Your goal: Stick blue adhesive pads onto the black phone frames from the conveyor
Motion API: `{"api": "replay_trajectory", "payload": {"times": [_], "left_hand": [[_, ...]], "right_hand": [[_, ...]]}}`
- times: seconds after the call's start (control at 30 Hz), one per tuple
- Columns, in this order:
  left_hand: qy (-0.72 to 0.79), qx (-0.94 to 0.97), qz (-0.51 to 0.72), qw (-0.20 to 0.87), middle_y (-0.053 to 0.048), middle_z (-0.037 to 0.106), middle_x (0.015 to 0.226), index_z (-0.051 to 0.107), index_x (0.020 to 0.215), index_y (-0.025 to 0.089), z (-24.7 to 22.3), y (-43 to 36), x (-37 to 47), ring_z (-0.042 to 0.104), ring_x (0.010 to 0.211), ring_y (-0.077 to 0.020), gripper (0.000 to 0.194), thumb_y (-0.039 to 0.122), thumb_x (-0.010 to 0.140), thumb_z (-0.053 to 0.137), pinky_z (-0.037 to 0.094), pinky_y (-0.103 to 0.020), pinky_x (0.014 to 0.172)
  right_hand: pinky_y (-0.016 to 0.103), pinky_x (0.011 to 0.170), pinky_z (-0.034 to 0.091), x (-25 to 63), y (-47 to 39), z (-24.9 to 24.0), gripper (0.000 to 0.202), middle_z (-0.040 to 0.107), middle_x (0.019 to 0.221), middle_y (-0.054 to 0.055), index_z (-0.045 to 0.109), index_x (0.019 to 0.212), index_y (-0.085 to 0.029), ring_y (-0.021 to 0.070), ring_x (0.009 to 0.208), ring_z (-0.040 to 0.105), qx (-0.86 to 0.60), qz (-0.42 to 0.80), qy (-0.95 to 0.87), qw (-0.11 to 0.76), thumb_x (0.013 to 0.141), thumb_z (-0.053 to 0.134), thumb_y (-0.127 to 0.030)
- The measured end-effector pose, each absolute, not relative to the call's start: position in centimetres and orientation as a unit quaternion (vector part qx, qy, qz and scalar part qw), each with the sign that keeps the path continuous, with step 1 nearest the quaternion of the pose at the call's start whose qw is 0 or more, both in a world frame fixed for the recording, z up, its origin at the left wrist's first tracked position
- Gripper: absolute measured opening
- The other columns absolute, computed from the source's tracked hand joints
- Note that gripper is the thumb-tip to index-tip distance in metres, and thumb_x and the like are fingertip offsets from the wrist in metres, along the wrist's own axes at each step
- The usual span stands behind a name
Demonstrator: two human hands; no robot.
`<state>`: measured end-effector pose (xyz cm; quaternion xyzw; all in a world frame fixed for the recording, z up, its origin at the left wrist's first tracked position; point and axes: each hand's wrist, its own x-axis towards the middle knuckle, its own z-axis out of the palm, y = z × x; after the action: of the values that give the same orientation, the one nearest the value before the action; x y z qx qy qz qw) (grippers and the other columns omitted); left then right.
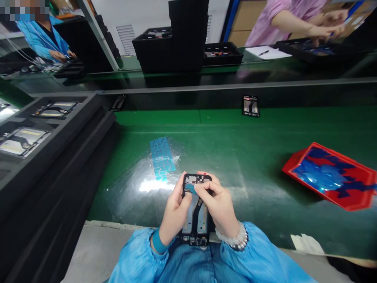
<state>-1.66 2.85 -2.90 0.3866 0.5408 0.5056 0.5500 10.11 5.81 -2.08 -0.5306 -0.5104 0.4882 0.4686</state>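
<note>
A phone frame [203,220] with a black flex cable down its middle is held upright over the table's front edge, close to my body. My left hand [176,210] grips its left side, with the thumb over the inner face. Near the top of the frame, my right hand [219,202] pinches a small blue film piece [191,188] between thumb and index finger. The film lies against the upper part of the frame. Behind my left hand, a sheet of blue stickers [162,155] lies on clear plastic sheets [132,186].
A red bin [350,192] with blue film scraps stands at the right. Stacked black foam trays [79,122] holding phone frames rise at the left. Another phone frame [250,106] lies at the back. Two people work beyond the divider.
</note>
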Motion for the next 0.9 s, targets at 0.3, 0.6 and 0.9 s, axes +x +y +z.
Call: {"api": "replay_trajectory", "payload": {"times": [0.3, 0.6, 0.9], "left_hand": [[0.553, 0.397, 0.497, 0.538, -0.002, 0.045, 0.14, 0.043, 0.133, 0.023, -2.82, 2.76, -1.81, 0.031, 0.134, -0.0196, 0.05, 0.024, 0.084, 0.05, 0.026, -0.032, 0.111], [0.548, 0.4, 0.497, 0.541, -0.002, 0.045, 0.14, 0.042, 0.134, 0.022, -2.79, 2.68, -1.83, 0.03, 0.135, -0.0181, 0.051, 0.023, 0.084, 0.05, 0.025, -0.029, 0.111], [0.553, 0.398, 0.491, 0.543, -0.003, 0.046, 0.14, 0.042, 0.135, 0.022, -2.46, 2.61, -1.83, 0.032, 0.134, -0.0192, 0.051, 0.023, 0.084, 0.05, 0.025, -0.031, 0.111]], "right_hand": [[0.039, 0.093, 0.036, 10.12, 5.94, -1.87, 0.014, 0.062, 0.103, 0.007, 0.067, 0.061, -0.022, 0.0252, 0.104, 0.052, -0.531, 0.487, -0.517, 0.462, 0.072, 0.064, -0.03], [0.036, 0.088, 0.038, 10.13, 5.91, -1.29, 0.017, 0.061, 0.094, 0.006, 0.064, 0.058, -0.021, 0.0236, 0.096, 0.053, -0.527, 0.493, -0.521, 0.456, 0.073, 0.063, -0.029], [0.034, 0.086, 0.039, 10.19, 5.9, -1.26, 0.017, 0.06, 0.094, 0.006, 0.065, 0.06, -0.02, 0.0221, 0.093, 0.054, -0.527, 0.496, -0.522, 0.451, 0.073, 0.063, -0.029]]}}
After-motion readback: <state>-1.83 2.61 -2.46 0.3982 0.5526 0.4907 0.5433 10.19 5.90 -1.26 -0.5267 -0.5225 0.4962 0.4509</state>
